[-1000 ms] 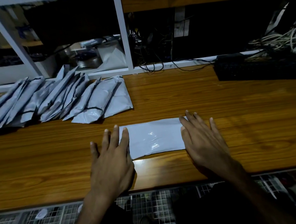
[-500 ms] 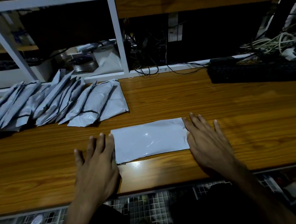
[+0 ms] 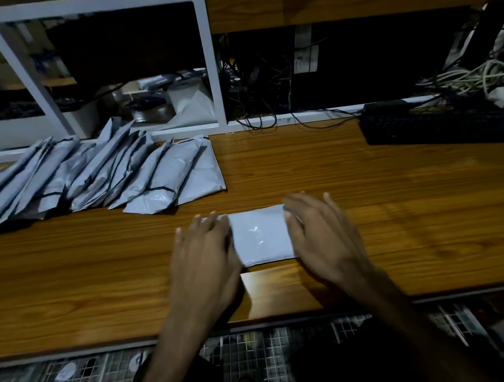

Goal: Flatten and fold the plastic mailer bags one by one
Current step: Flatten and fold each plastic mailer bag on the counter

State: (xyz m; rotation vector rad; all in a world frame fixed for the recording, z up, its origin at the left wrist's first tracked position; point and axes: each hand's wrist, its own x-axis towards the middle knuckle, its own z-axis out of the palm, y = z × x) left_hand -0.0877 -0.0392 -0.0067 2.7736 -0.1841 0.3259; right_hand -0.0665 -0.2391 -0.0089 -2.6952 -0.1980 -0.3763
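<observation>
Hands, left point(image 3: 204, 257) and right point(image 3: 320, 239), fingers straight, press mailer bag point(image 3: 261, 239) ends against worktop point(image 3: 400, 207), flattening it for folding.

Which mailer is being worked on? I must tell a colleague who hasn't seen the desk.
On the brown wooden desk, near its front edge, a flat pale grey plastic mailer bag lies between the left hand and right hand. Unlike the overlapping row of grey mailers at back left, it lies alone.

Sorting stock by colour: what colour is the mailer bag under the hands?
Pale grey mailer bag, glossy; head view.
</observation>
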